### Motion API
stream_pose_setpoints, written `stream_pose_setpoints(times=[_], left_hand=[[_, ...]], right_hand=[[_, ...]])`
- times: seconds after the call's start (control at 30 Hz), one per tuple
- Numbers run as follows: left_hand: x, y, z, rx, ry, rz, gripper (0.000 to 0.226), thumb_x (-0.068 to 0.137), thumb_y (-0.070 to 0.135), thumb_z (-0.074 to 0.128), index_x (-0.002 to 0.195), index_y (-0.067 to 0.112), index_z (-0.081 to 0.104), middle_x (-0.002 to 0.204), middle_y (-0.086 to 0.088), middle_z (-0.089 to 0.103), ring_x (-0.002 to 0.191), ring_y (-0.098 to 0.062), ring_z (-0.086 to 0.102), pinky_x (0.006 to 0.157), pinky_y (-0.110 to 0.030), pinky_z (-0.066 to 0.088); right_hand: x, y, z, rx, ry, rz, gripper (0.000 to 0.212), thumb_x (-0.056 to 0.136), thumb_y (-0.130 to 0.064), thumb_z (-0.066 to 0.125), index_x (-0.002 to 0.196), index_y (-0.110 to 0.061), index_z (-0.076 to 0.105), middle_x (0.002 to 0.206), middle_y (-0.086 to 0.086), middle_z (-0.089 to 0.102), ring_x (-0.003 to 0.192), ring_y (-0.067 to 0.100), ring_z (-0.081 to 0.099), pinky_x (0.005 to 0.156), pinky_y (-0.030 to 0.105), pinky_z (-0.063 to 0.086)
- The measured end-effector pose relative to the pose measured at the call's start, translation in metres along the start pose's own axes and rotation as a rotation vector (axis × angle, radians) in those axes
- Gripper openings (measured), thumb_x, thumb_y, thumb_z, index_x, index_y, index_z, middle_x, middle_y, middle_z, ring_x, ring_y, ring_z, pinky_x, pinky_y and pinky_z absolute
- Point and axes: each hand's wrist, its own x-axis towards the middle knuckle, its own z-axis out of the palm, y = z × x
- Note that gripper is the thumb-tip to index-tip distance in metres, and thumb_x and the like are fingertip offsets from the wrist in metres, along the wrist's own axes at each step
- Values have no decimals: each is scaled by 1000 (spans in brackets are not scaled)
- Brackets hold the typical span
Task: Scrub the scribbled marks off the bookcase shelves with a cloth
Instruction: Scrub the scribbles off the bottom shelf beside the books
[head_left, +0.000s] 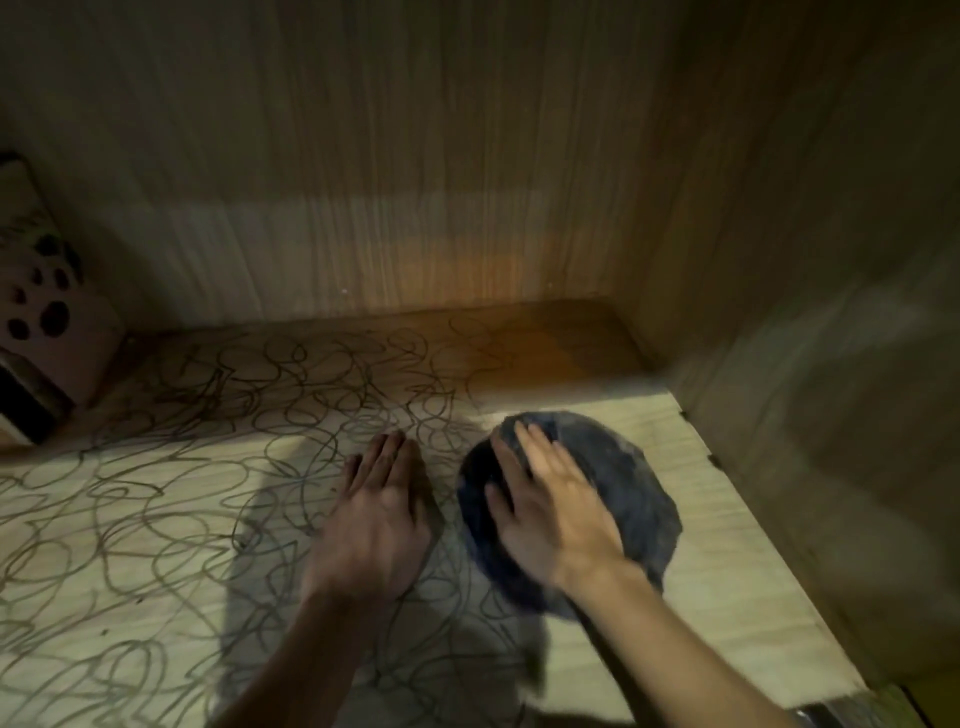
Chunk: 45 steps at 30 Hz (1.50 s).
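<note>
Dark blue cloth (613, 499) lies bunched in a round lump on the wooden shelf (727, 493), on the right side. Its long way runs from the far left to the near right, and a thin tail of it hangs toward the near edge. The right hand (550, 509) lies flat on top of the cloth with its fingers straight, pointing far and a little left. The left hand (376, 514) rests flat on the shelf just beside the cloth, fingers straight and close together, holding nothing. Black scribbled marks (182, 493) loop all over the left and middle of the shelf. The right part near the cloth looks plain. A pink box with dark spots (49, 306) stands in the far left corner.
</note>
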Motion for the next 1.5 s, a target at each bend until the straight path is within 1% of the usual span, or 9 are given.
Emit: stream_pose_setpoints(times=[0.17,0.43,0.53,0.7,0.9,1.1,1.23,1.37,1.5], left_hand=[[2,-2,2,27,7,-1,70,87,39,14,152,17,20,160,3,13,147,-7,1,116,-23,-7],[1,1,0,49,-24,5,80,80,44,-3,153,15,17,160,2,11,147,-7,-1,114,-22,-12],[1,0,-3,43,-22,-3,70,87,39,9,153,17,16,161,3,9,147,-8,-2,114,-23,-11],[-1,4,-8,13,-38,-5,57,100,32,26,153,16,14,161,2,7,147,-9,-4,118,-25,-8],[-1,3,-8,29,-40,-10,59,97,33,21,153,14,17,161,0,10,147,-10,-2,117,-26,-7],[-1,2,-7,21,-52,-14,60,97,36,20,153,16,16,161,2,8,147,-8,-3,118,-26,-7],[0,1,-4,0,-41,-19,57,99,34,27,153,17,16,161,3,9,147,-8,-2,120,-28,-4],[-1,0,-3,-5,-18,-13,57,98,36,24,152,17,20,160,3,12,147,-8,1,119,-27,-4],[0,-1,-2,12,-35,-12,61,96,38,20,153,17,18,160,3,10,147,-8,-1,121,-30,-2]], right_hand=[[80,26,-5,-45,-54,210,57,102,-40,24,153,-16,13,160,9,7,147,23,4,118,36,2],[47,24,1,-97,-29,164,66,94,-50,3,153,-23,12,161,6,8,147,20,3,118,36,0],[75,24,-7,-78,-140,284,57,101,-43,17,153,-20,10,160,7,4,147,24,1,119,40,1],[46,8,-14,55,-132,97,57,101,-50,19,153,-27,12,161,4,4,147,21,-2,118,36,-3],[20,-2,-36,-118,-306,274,86,79,-79,40,149,-43,6,158,15,2,142,46,5,111,62,10],[39,39,-56,-55,4,298,33,92,-25,56,122,-14,50,117,16,58,107,34,56,85,37,48],[73,86,-65,-34,58,386,46,98,-37,47,139,-22,36,119,16,54,105,35,55,82,38,46],[67,73,-33,-246,61,301,38,98,-49,36,120,-28,58,123,14,53,106,35,51,92,40,40],[-12,16,-11,-137,179,-67,30,92,-43,44,104,-32,68,113,6,57,96,28,55,80,39,48]])
